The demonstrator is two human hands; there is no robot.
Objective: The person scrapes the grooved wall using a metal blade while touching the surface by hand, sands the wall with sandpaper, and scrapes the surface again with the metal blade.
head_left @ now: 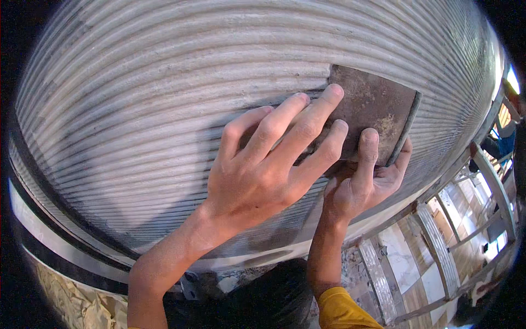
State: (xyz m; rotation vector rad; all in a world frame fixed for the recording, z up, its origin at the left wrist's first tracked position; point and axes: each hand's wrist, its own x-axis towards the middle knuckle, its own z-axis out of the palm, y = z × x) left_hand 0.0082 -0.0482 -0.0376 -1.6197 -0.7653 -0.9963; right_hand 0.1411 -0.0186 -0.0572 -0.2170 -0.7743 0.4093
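A flat, worn brown rectangular board (378, 98) with scuffed pale patches and a dark right edge lies against a pale ribbed surface (164, 98). My right hand (364, 186) grips its lower right part, thumb on the face and fingers curled behind the lower edge. My left hand (268, 159) reaches over from the left with its fingers spread. Its fingertips rest at and over the board's left side, and dark material shows between the fingers. What lies under the left palm is hidden. Both hands look dusty.
A black band (66, 216) edges the ribbed surface at the left. Crumpled brown paper (76, 296) lies below it. At the lower right stands a metal frame with rungs like a ladder (438, 247), over a tiled floor (397, 263). Part of another person (498, 145) shows at the far right.
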